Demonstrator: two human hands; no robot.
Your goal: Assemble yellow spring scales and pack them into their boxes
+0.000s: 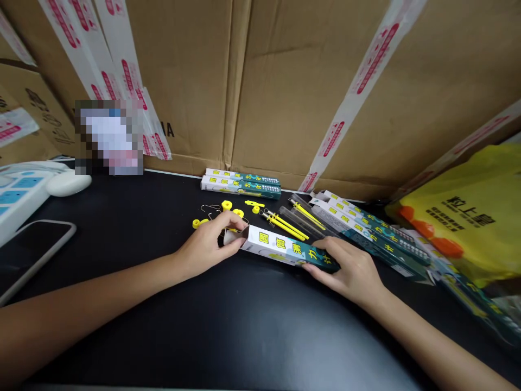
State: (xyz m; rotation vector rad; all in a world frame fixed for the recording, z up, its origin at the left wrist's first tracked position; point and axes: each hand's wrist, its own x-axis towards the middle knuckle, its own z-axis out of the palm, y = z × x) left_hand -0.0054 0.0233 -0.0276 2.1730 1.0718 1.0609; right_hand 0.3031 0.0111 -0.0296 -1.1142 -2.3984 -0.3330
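Observation:
A long white and teal box [285, 247] with yellow characters lies across the middle of the black table [228, 326]. My left hand [209, 241] pinches the flap at its left, open end. My right hand [348, 266] grips its teal right end. Just behind the box lie small yellow parts [226, 205], a wire hook [208, 209] and yellow spring tubes [285, 224], some in clear sleeves.
Two more boxes [241, 183] are stacked at the back against cardboard cartons [285, 81]. Several boxes [366, 228] lie at right beside a yellow plastic bag [468, 217]. A phone [32, 250], a power strip [16, 195] and a white mouse-like object [67, 183] sit at left.

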